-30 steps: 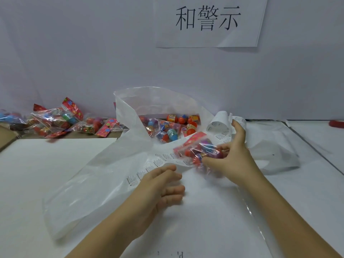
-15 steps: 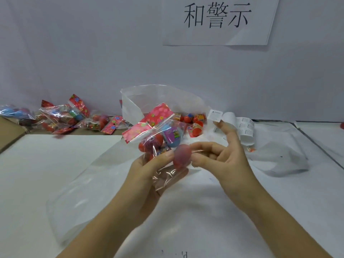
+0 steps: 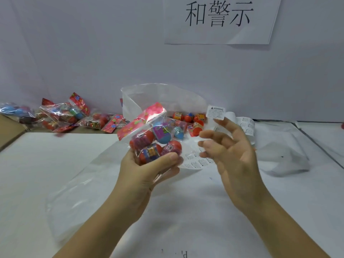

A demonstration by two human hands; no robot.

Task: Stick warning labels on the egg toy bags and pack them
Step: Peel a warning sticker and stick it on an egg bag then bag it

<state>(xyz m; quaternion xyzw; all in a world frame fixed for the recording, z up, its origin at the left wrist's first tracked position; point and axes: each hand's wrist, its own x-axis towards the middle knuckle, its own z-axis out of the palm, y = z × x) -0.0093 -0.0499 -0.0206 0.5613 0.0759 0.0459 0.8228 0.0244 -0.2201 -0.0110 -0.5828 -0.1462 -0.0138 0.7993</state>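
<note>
My left hand (image 3: 147,172) grips a clear egg toy bag (image 3: 156,138) with a pink flowered header, holding it above the table. Red and blue toy eggs fill the bag. My right hand (image 3: 232,155) hovers just to its right, fingers relaxed and apart from the bag. A small white warning label (image 3: 216,112) sticks to its raised index fingertip. The label roll (image 3: 243,125) lies behind that hand, and a printed strip of labels (image 3: 197,161) trails across the table under both hands.
A large clear plastic bag (image 3: 162,95) stands open behind my hands with several egg toy bags (image 3: 188,118) inside. More egg toy bags (image 3: 63,116) are piled at the back left beside a cardboard box (image 3: 9,131). White paper covers the table.
The egg toy bag passed from my right hand into my left and rose off the table. My right hand let go and drew right, the label on its fingertip.
</note>
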